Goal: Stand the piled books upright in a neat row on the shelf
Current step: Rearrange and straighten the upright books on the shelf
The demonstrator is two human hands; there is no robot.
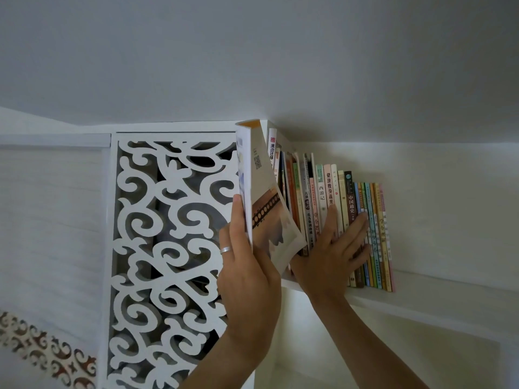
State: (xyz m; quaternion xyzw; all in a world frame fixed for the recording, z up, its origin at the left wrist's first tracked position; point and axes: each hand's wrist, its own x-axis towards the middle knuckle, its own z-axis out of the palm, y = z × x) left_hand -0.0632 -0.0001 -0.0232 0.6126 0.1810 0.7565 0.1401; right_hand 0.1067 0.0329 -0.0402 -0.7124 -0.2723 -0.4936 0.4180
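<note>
Two hands were raised to the shelf (pixel 421 297) in the middle of the frame. The left hand (pixel 248 272), with a ring (pixel 226 250) on one finger, held a large soft-cover book (pixel 259 186): its fingers were stretched up along the spine side, and the thumb was hidden behind the book, so the grip appeared as a pinch from both sides. This book stood almost upright at the left end of the row, directly above the left hand, and its back cover bent outward to the lower right. The right hand (pixel 334 251) was wide, with the fingers straight and spread, and pressed flat against the spines of the row of books (pixel 351 220). The row stood upright on the shelf, just to the right of the held book, and reached toward the right of the frame. Left of the hands was a white carved panel (pixel 168 248) with curled openings. Above all was a plain pale ceiling (pixel 252 51).
</note>
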